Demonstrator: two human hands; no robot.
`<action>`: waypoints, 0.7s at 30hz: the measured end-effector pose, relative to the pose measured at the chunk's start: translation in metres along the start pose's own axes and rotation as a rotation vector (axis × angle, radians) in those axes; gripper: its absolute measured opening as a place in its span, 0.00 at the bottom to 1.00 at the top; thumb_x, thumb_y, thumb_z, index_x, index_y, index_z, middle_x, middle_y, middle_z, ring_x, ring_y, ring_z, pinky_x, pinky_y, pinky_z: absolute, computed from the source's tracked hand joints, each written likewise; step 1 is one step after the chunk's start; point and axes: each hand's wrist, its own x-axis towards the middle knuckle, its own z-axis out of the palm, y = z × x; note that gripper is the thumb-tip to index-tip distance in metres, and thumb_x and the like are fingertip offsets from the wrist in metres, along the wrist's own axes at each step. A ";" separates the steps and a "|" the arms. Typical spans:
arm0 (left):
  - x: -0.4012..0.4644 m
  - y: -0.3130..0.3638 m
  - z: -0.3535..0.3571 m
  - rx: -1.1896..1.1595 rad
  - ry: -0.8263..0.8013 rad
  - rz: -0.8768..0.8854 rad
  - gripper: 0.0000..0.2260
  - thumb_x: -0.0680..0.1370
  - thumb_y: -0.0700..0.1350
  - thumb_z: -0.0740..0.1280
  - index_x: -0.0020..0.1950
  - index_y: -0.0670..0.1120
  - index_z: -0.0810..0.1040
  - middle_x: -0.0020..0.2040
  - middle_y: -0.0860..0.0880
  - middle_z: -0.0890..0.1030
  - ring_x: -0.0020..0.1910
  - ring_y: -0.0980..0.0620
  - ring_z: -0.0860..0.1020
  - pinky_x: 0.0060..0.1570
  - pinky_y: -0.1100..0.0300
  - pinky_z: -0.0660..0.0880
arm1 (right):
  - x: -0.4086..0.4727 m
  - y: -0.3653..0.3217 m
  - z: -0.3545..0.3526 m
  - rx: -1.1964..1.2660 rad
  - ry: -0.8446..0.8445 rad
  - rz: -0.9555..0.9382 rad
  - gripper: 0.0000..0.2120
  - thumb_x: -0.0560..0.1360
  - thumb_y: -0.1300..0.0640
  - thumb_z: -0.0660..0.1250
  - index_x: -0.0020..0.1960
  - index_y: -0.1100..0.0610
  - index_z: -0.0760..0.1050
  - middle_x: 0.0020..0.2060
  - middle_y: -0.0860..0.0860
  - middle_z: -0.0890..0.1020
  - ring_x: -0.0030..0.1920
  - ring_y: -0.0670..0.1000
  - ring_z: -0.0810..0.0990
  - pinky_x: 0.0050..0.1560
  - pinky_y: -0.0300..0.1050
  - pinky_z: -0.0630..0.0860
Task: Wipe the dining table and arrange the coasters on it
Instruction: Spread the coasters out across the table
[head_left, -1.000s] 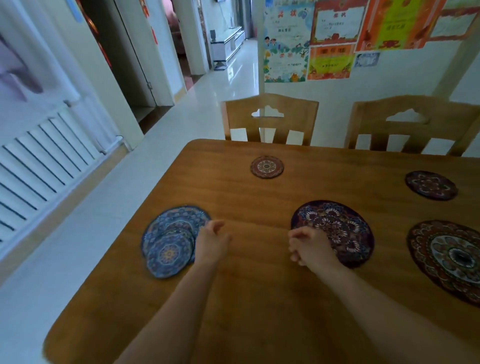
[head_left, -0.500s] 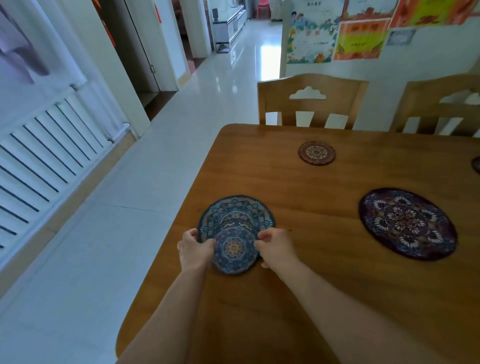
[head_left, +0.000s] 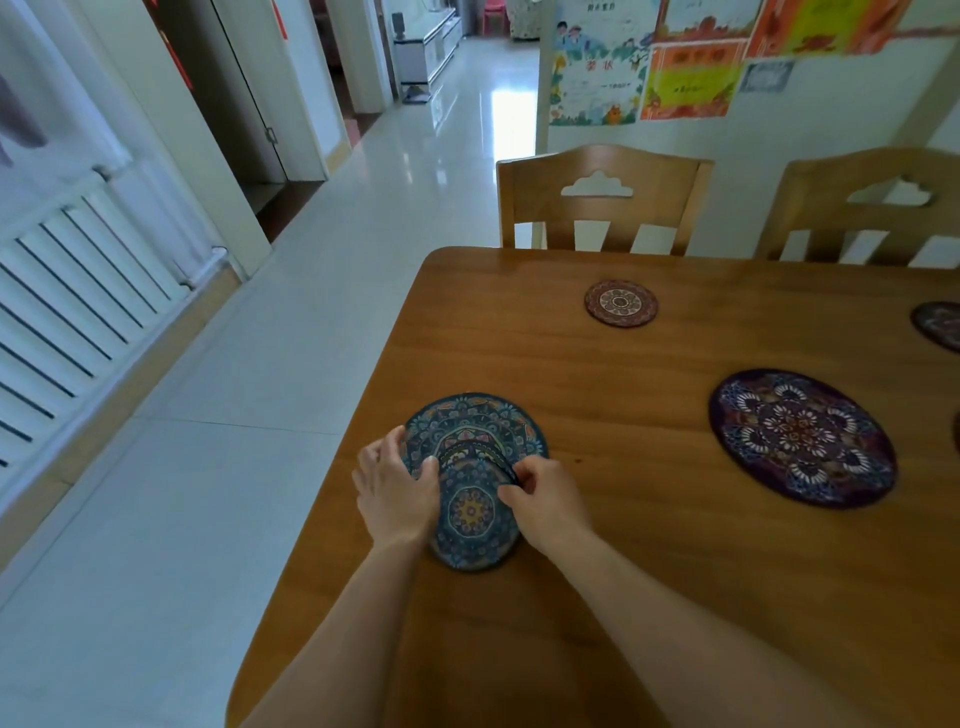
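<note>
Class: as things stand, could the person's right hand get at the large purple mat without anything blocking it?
Probably yes. Bare table lies between the right hand and the large purple mat. But that hand is pinching the small blue coaster, so it must let go first.

5 mats (head_left: 802, 437), 2 chairs (head_left: 602, 200), 2 hands (head_left: 397, 493)

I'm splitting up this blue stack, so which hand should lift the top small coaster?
Right. The right hand already pinches the small blue coaster at its upper edge, while the left hand rests on the stack's left side, steadying it.
</note>
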 end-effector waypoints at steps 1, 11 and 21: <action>0.001 0.002 0.002 -0.056 -0.062 0.052 0.22 0.80 0.49 0.66 0.73 0.48 0.68 0.67 0.47 0.72 0.67 0.47 0.69 0.66 0.49 0.68 | 0.000 0.001 -0.006 0.046 -0.001 -0.038 0.07 0.79 0.54 0.66 0.56 0.53 0.76 0.48 0.47 0.79 0.48 0.48 0.77 0.50 0.45 0.78; -0.039 0.034 -0.005 -0.282 -0.545 0.011 0.08 0.83 0.42 0.61 0.57 0.41 0.77 0.50 0.44 0.81 0.46 0.49 0.81 0.38 0.55 0.83 | -0.018 0.028 -0.077 0.127 0.037 -0.091 0.09 0.79 0.53 0.66 0.56 0.54 0.81 0.44 0.47 0.80 0.44 0.45 0.77 0.43 0.38 0.73; -0.087 0.011 0.011 -0.140 -0.552 -0.130 0.04 0.82 0.40 0.61 0.56 0.42 0.73 0.54 0.42 0.79 0.47 0.47 0.81 0.34 0.54 0.83 | -0.054 0.084 -0.079 -0.139 -0.137 0.144 0.05 0.77 0.58 0.68 0.53 0.53 0.76 0.50 0.50 0.78 0.49 0.49 0.76 0.48 0.44 0.74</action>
